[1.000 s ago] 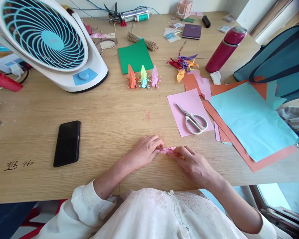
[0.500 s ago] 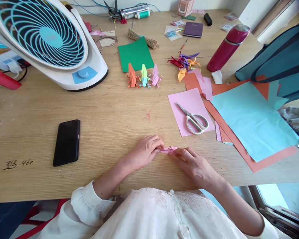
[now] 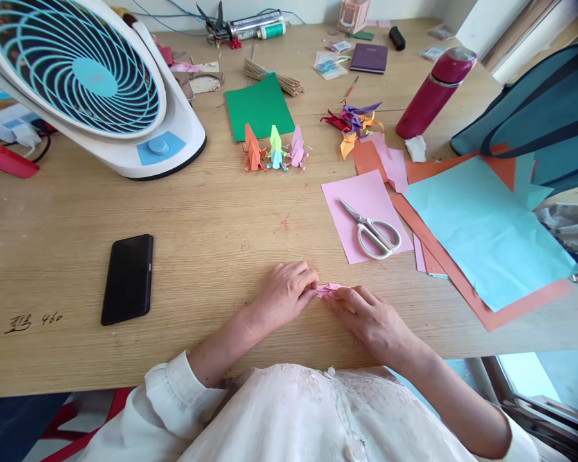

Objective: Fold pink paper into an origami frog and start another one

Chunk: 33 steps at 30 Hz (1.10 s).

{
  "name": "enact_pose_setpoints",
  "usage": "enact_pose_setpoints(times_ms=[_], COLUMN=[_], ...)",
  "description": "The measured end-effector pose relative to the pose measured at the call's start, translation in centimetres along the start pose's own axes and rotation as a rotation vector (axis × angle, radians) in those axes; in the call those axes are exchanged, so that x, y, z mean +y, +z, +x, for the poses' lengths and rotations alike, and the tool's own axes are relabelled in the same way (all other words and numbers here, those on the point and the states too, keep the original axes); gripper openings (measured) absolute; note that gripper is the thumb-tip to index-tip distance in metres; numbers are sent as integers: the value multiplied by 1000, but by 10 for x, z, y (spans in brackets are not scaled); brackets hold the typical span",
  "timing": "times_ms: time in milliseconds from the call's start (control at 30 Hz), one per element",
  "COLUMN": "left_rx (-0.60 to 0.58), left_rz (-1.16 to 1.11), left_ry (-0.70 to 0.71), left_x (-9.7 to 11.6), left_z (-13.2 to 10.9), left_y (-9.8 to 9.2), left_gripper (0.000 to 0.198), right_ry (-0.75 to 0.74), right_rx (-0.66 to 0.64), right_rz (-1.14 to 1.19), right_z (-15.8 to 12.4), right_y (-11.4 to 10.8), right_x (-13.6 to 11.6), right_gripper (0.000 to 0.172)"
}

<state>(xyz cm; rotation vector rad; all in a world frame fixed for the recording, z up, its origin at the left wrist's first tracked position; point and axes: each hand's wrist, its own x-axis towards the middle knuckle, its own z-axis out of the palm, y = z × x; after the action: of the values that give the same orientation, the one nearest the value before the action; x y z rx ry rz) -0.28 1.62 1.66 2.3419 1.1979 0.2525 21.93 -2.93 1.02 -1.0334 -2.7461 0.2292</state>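
Over the wooden table (image 3: pixel 212 224), both hands (image 3: pixel 285 290) pinch a small folded pink paper (image 3: pixel 327 290) near scissors (image 3: pixel 370 231)

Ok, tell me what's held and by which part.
A folded pink paper: the left fingers pinch its left end, the right fingers its right end.

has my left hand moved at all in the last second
Yes, slightly: judged against the phone, your left hand has shifted right, away from it.

Folded paper (image 3: pixel 327 290) looks matt, the flask (image 3: pixel 435 94) glossy.
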Motion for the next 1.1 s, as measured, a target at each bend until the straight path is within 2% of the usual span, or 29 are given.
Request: enact_pose_setpoints(times_ms=[133, 267, 400, 467, 667, 767, 967, 1033, 1100], left_rx=[18, 59, 140, 175, 237, 231, 210, 265, 348], left_rz=[59, 82, 102, 114, 121, 64, -137, -288, -448], left_ry=[-3, 1, -8, -1, 55, 53, 60, 7, -74], left_x=[4, 4, 1, 0, -1, -2, -4, -5, -4], left_z=[0, -4, -9, -10, -11, -12, -12, -11, -7], left_y=[3, 10, 20, 24, 28, 27, 22, 17, 11], left_gripper=[20, 21, 22, 19, 19, 17, 12, 10, 13], right_ry=[5, 29, 201, 288, 378, 414, 426, 449, 469], right_rx=[4, 49, 175, 191, 133, 129, 46, 83, 183], right_rz=[10, 124, 170, 158, 202, 261, 432, 538, 738], right_z=[0, 1, 7, 10, 11, 11, 19, 26, 37], right_y=[1, 0, 0, 0, 4, 3, -13, -21, -27], right_x=[0, 2, 6, 7, 5, 2, 8, 17, 28], right_gripper=[44, 39, 28, 24, 7, 9, 2, 13, 29])
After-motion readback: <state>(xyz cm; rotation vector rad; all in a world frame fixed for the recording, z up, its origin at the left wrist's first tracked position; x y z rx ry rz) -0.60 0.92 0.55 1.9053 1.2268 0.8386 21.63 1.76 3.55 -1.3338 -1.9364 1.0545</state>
